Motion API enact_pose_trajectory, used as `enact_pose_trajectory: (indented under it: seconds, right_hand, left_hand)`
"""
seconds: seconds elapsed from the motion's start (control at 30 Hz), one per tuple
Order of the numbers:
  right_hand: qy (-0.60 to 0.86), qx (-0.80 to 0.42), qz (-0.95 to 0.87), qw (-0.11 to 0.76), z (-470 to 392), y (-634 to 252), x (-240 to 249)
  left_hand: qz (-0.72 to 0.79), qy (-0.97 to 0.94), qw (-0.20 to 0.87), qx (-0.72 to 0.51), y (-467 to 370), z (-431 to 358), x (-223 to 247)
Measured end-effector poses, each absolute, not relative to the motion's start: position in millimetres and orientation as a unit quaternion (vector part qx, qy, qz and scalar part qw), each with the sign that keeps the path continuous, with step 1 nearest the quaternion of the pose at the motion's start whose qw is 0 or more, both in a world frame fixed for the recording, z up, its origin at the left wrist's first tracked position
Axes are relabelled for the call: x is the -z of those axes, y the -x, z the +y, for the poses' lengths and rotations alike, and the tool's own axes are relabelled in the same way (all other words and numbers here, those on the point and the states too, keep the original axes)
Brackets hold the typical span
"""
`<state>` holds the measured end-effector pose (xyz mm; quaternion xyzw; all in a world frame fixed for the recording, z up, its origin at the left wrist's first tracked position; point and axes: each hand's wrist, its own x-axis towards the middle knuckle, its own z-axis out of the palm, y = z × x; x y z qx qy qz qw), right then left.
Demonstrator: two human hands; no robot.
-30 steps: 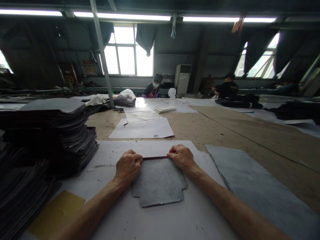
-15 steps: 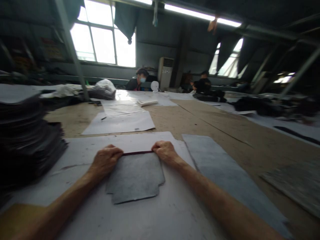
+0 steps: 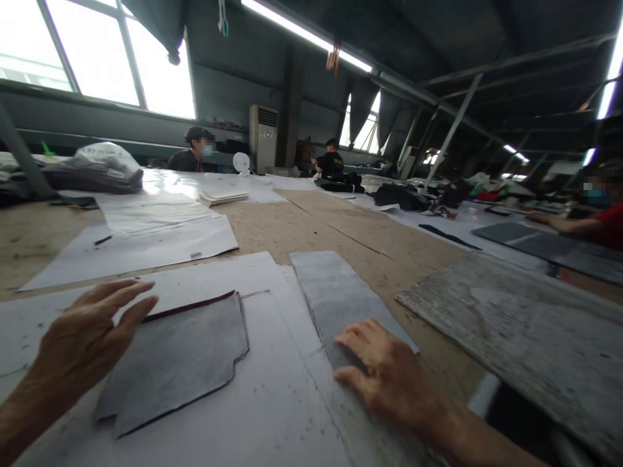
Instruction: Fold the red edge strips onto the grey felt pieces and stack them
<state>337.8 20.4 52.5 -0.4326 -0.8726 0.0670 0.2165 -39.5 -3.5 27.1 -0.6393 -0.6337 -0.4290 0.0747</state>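
A grey, notched fabric-like piece (image 3: 182, 360) with a dark red strip along its far edge lies flat on white sheeting (image 3: 272, 402). My left hand (image 3: 92, 331) is open at the piece's far left corner, thumb and fingers apart. Whether its fingertips touch the piece, I cannot tell. To the right, my right hand (image 3: 379, 366) hovers over or rests on a long pale grey panel (image 3: 324, 279), its fingers apart and curled a little. Nothing shows in that hand, and it hides part of the panel.
A thick grey slab (image 3: 525, 324) lies at the right. Farther back are white sheets (image 3: 170, 240), a stack of white sheets (image 3: 226, 196), a bagged bundle (image 3: 97, 168) and a small fan (image 3: 241, 163). One person (image 3: 189, 152) sits across the table; others sit farther right.
Both hands have let go of the notched piece's far edge. My right hand has moved right to the long grey panel. The view has turned right, bringing a person in red into sight.
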Motion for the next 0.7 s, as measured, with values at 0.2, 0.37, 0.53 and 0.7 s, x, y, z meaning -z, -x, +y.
enact_pose_trajectory:
  seconds: [0.2, 0.37, 0.53, 0.7]
  right_hand:
    - [0.404, -0.038, -0.895, 0.185, 20, -364, -44]
    - [0.388, -0.045, -0.898, 0.203, 27, -363, -38]
    - [0.411, -0.067, -0.886, 0.205, 29, -366, -44]
    - [0.464, -0.087, -0.855, 0.215, 31, -370, -46]
  left_hand:
    - [-0.545, 0.748, 0.056, 0.375, -49, -11, -35]
    - [-0.454, 0.832, -0.041, 0.315, -108, -21, -32]
    - [-0.407, 0.864, -0.091, 0.283, -153, -12, -34]
    - [-0.419, 0.843, -0.092, 0.324, -175, 0, -29]
